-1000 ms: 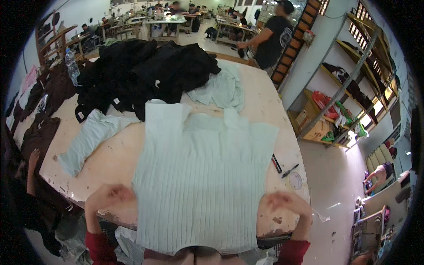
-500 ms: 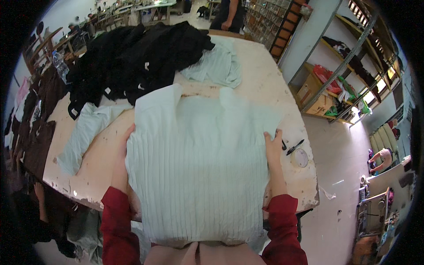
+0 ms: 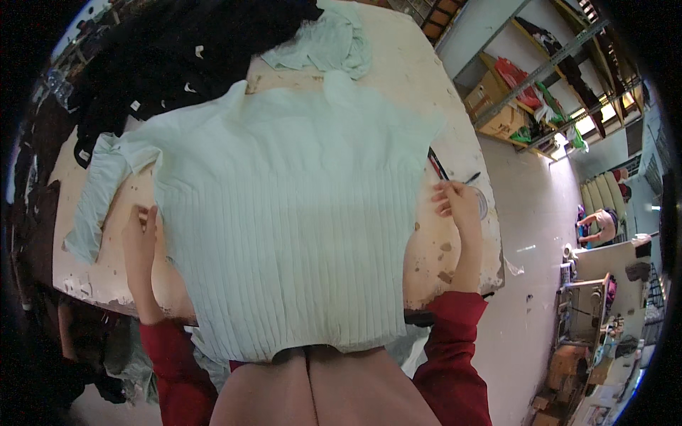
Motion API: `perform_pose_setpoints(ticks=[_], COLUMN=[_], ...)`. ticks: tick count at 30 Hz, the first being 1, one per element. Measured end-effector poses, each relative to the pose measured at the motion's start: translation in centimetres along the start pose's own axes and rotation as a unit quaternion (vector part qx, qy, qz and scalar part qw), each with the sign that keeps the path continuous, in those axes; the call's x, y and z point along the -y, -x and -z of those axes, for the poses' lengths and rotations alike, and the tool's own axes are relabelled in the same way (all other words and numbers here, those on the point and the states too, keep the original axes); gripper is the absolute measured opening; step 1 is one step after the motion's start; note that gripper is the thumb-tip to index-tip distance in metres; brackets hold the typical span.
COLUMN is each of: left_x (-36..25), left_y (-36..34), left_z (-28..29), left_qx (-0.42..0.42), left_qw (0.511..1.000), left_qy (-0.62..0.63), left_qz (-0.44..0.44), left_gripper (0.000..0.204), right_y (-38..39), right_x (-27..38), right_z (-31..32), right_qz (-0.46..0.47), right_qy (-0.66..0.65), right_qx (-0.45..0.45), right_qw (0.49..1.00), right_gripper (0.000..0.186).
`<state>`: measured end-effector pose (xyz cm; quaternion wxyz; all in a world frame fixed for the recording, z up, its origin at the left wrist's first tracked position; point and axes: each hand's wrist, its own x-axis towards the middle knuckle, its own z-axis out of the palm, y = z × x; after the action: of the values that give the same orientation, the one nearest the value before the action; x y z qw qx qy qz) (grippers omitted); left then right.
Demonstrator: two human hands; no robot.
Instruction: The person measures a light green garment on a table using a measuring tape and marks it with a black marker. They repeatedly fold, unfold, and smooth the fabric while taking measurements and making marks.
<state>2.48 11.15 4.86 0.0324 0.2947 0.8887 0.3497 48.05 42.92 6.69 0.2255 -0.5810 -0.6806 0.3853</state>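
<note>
A pale mint-green blouse (image 3: pixel 291 206) with narrow vertical pleats lies spread on the table, its lower edge hanging over the near side toward my lap. One long sleeve (image 3: pixel 96 206) stretches out to the left. Beside the blouse's left edge, my left hand (image 3: pixel 141 234) rests with loosely bent fingers and nothing in them. My right hand (image 3: pixel 459 206) is off the cloth on the other side, fingers apart and empty. It partly covers a tape roll (image 3: pixel 482 204). A dark pen-like tool (image 3: pixel 437 165) lies just beyond its fingers, close to a black pen (image 3: pixel 472 177).
Black garments (image 3: pixel 177 57) are heaped across the far left of the pale worn table (image 3: pixel 419 92). Another mint-green cloth (image 3: pixel 327 42) lies crumpled beside them. A metal shelf (image 3: pixel 533 71) with bags and a cardboard box (image 3: pixel 495 106) stands right of the table.
Both hands have let go of the blouse's side edges and moved outward. The blouse lies wider and flatter, its left shoulder and sleeve now spread out. The view has tilted downward.
</note>
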Motion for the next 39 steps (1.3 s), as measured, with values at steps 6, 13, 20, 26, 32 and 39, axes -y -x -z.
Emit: perform_pose_setpoints(ticks=[6,13,20,26,32,39], left_x=[0.7,2.8,3.9,4.2,3.7,2.7], left_y=[5.1,5.3,5.9,5.9,6.6,6.7], left_z=[-0.1,-0.9,-2.0,0.7,1.2,1.1], left_qx=[0.03,0.006,-0.08,0.049,0.045,0.022], left_qw=[0.998,0.994,0.986,0.915,0.911,0.913], left_qy=[-0.029,0.1,0.14,0.375,0.373,0.372], left_qz=[-0.036,0.035,0.028,0.141,0.169,0.166], left_gripper=[0.028,0.022,0.018,0.027,0.027,0.027], right_y=[4.9,6.0,4.4,4.8,4.5,4.6], right_x=[-1.9,-0.9,-3.1,-2.6,-2.3,-2.9], right_z=[-1.8,-4.1,-5.1,-4.4,-4.4,-4.3], right_qz=[-0.096,-0.117,0.01,-0.026,-0.039,-0.037], right_qy=[-0.159,-0.221,-0.134,-0.112,-0.103,-0.134], right_qx=[0.146,0.148,-0.011,0.0,0.009,-0.007], right_qw=[0.972,0.957,0.991,0.993,0.994,0.99], right_gripper=[0.035,0.031,0.022,0.025,0.03,0.031])
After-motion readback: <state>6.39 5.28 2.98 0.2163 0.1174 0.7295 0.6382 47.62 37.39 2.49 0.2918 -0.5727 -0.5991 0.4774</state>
